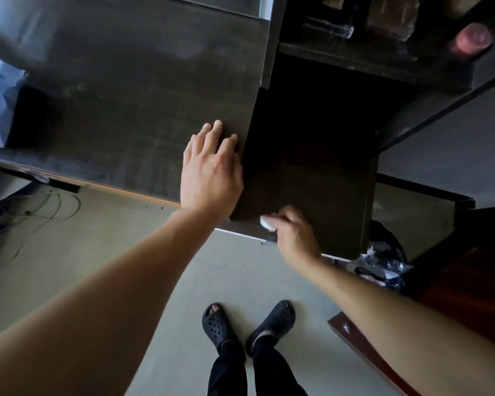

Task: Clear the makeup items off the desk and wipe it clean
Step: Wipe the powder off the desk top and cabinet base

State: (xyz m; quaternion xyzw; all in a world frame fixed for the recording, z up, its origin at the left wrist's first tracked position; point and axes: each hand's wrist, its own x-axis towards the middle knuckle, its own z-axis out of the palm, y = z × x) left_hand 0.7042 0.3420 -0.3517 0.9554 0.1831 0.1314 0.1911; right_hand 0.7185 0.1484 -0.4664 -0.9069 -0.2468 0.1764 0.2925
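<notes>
The desk (132, 90), dark and faintly streaked, fills the upper left with its top bare right out to the front edge; the left hand (210, 171) lies flat and open at its right-hand corner, while the right hand (293, 231) is curled around a small white wad (267, 222) at the near edge of the lower, darker side unit (312, 178). Shelf contents at the upper right are blurred beyond naming, apart from a pinkish cylinder (472, 40). Pale floor (226, 267) lies open below, with black sandals (219, 324) and a dark bag (383, 258) to the right.
</notes>
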